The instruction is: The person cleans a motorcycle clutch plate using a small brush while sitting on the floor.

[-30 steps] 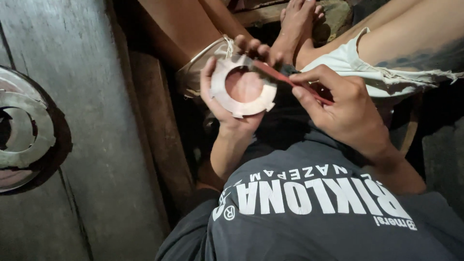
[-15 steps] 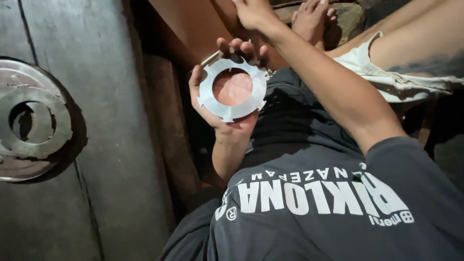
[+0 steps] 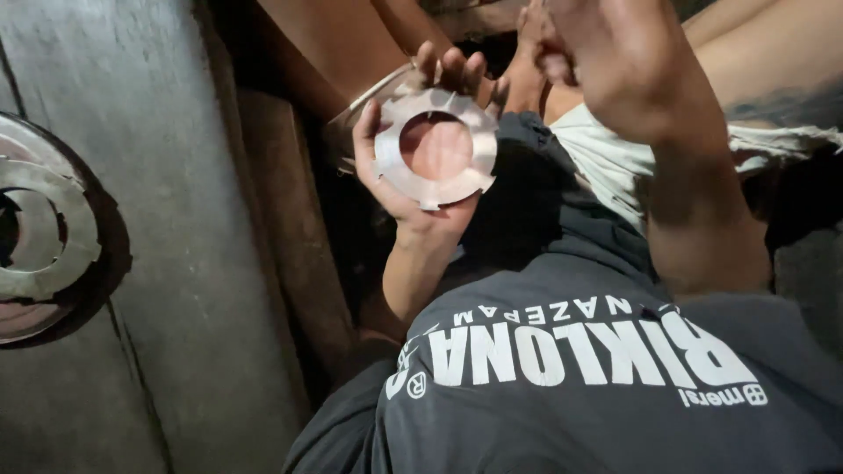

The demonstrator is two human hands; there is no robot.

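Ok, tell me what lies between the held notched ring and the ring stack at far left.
In the head view: grey plank floor and a brown wooden beam separate the notched ring from the ring stack.

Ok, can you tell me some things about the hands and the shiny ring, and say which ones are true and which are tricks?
1. The left hand holds a flat metal ring with notches round its edge. True.
2. The right hand also grips that ring. False: it is raised above and to the side, apart from the ring.
3. You can see the palm through the ring's middle hole. True.
4. The ring is bright green. False: it is silvery metal.
5. More metal rings lie at the left edge, on the grey surface. True.
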